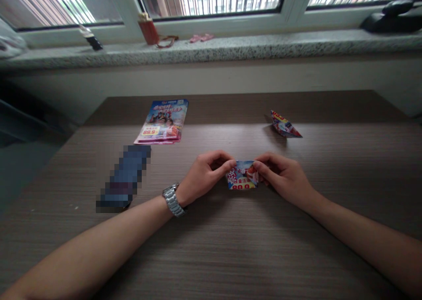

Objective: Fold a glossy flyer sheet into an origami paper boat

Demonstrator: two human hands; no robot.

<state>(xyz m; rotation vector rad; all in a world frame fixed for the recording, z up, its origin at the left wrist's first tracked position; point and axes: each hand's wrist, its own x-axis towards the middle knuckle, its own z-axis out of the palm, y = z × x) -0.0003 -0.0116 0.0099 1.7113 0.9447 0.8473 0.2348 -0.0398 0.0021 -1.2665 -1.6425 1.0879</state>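
Observation:
A small folded piece of printed paper (243,177), blue, red and yellow, is held a little above the table between my two hands. My left hand (211,172), with a metal watch on the wrist, pinches its upper left corner between thumb and fingers. At the upper right corner, my right hand (280,172) pinches it in the same way. Beyond my right hand, a folded paper shape (285,126) with pointed ends rests on the table. A stack of printed flyers (164,121) lies at the back left.
A pixelated dark flat object (125,177) lies on the wooden table (231,256), left of my left hand. Behind, the stone windowsill (247,47) bears a red item (149,31), pink pieces (201,38) and a black object (392,19).

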